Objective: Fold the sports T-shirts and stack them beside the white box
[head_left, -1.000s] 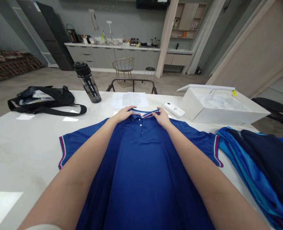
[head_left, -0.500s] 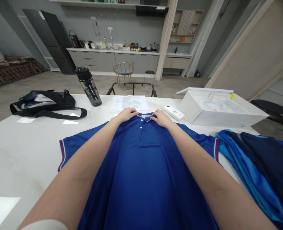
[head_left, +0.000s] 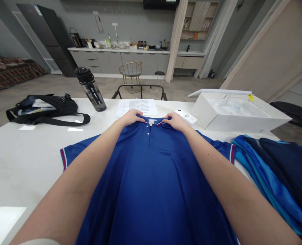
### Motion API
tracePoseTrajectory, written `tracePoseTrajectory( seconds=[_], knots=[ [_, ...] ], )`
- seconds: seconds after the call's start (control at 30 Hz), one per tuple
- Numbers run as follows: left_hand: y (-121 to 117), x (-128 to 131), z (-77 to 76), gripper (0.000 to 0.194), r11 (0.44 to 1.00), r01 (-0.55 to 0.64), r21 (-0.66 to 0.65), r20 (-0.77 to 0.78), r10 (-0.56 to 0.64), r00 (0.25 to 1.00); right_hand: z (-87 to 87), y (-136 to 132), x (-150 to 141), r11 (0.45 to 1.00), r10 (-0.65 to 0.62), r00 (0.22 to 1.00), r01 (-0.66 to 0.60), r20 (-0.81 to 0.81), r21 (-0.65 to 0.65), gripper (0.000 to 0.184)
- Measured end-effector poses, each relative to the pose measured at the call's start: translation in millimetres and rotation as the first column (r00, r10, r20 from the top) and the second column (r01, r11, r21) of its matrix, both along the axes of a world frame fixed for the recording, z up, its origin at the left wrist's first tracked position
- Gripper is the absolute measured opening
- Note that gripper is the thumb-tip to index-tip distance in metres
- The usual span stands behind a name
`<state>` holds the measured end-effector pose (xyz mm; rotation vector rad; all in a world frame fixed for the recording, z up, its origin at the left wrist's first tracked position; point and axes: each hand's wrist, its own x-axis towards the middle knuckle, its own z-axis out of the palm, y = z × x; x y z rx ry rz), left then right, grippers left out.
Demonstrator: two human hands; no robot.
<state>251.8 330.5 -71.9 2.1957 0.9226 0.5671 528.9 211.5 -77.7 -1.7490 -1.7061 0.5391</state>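
A blue polo shirt (head_left: 151, 177) lies front side up on the white table (head_left: 18, 160), sleeves spread to both sides. Striped red and white trim edges its cuffs and collar. My left hand (head_left: 132, 117) pinches the left side of the collar, while my right hand (head_left: 175, 121) grips the collar's right side. Between them the neck opening shows a white label (head_left: 151, 122), with buttons just below. My forearms cover parts of the shirt's shoulders and sides. The lower hem is out of view.
Folded blue and navy clothes (head_left: 281, 173) lie at the right. Behind them stands an open white box (head_left: 240, 119). A white device (head_left: 188, 117) and printed papers (head_left: 138, 107) lie beyond the collar. Back left are a black bag (head_left: 53, 109) and a water bottle (head_left: 92, 90).
My hands have moved slightly apart, stretching the collar wider. The neck opening and its label show more now. The camera view has shifted a little.
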Motion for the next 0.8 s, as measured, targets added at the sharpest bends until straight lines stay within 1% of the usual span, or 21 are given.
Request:
tracePoseTrajectory(
  seconds=[0.07,0.17,0.2,0.27,0.3,0.37,0.4,0.47,0.53,0.7,0.8],
  knots=[
    [-1,-3,0.4,0.036,0.995,-0.006,-0.098,0.048,0.011,0.999,1.5,0,3,1.0,-0.011,0.999,0.011,-0.047,-0.014,0.011],
    [-2,-3,-2.1,0.037,0.986,-0.061,-0.155,0.16,0.086,0.983,2.0,2,6,1.0,-0.007,0.994,0.01,-0.108,0.026,0.026],
    [-2,-1,-4.8,0.036,0.983,-0.087,-0.161,0.184,0.117,0.976,1.2,3,6,0.999,-0.001,0.994,0.005,-0.107,0.041,0.027],
    [-3,3,-13.6,0.031,0.976,-0.157,-0.151,0.173,0.183,0.968,-3.0,6,3,0.998,0.008,0.998,-0.004,-0.059,0.059,0.019],
    [-4,6,-19.1,0.028,0.973,-0.195,-0.125,0.143,0.212,0.967,-6.4,7,0,0.998,0.012,1.0,-0.011,-0.014,0.058,0.015],
    [-7,10,-30.3,0.022,0.968,-0.248,-0.023,0.068,0.249,0.966,-15.0,8,-7,0.999,-0.003,0.994,-0.001,0.108,0.041,0.012],
    [-9,12,-34.9,0.02,0.967,-0.253,0.039,0.037,0.252,0.967,-19.5,8,-11,0.999,-0.024,0.983,0.018,0.18,0.035,0.012],
    [-12,15,-40.0,0.014,0.964,-0.227,0.139,0.015,0.228,0.974,-26.7,6,-19,0.997,-0.07,0.948,0.061,0.309,0.038,0.014],
    [-14,16,-39.1,0.009,0.959,-0.199,0.2,0.036,0.196,0.98,-29.9,4,-24,0.994,-0.104,0.921,0.084,0.376,0.069,0.016],
    [-7,21,-27.9,0.008,0.934,-0.222,0.28,0.137,0.19,0.972,-27.1,8,-27,0.971,-0.179,0.908,0.101,0.378,0.216,0.021],
    [1,26,-30.3,0.007,0.935,-0.185,0.302,0.121,0.155,0.981,-29.0,16,-24,0.971,-0.183,0.887,0.096,0.423,0.219,0.021]
  ],
)
